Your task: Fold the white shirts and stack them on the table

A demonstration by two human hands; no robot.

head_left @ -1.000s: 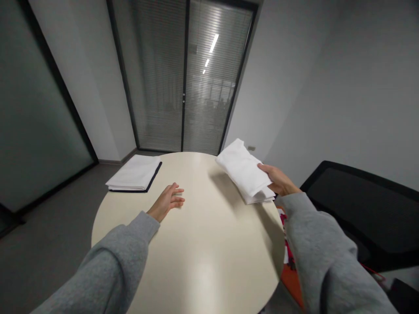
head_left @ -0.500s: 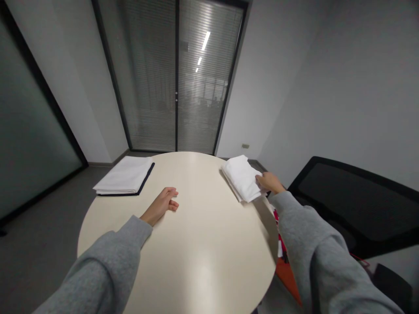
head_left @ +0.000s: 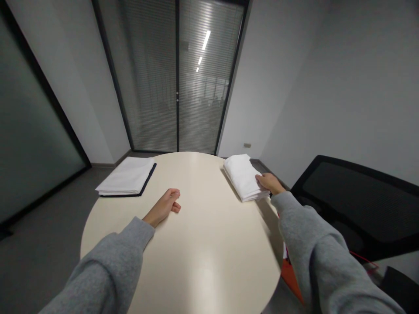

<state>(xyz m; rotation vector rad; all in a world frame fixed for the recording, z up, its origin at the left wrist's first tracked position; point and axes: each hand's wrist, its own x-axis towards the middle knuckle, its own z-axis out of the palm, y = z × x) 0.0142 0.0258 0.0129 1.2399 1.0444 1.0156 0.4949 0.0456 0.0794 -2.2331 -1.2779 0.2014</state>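
Observation:
My right hand (head_left: 270, 182) grips the near right edge of a folded white cloth (head_left: 242, 178), thumb on top and the other fingers hidden beneath. This cloth lies at the right rear of the round table, its layers showing along the near edge. My left hand (head_left: 166, 206) holds nothing. It hovers or rests over the left middle of the tabletop, fingers loosely curled with a gap between them. Nearest to it is a neat stack of folded white cloth (head_left: 127, 175) at the left rear, lying on a dark navy layer (head_left: 148, 179) that shows along its right and near edges.
The round cream table (head_left: 199, 231) fills the middle. A black mesh chair (head_left: 356, 200) stands close on the right, by my right arm. Something orange-red (head_left: 290, 279) shows below the table's right edge. Beyond the table is a glass partition with blinds (head_left: 157, 87).
My left hand's fingers have curled in a little more. The cloth under my right hand looks flatter and smoother, its layers closer together. The view has shifted slightly.

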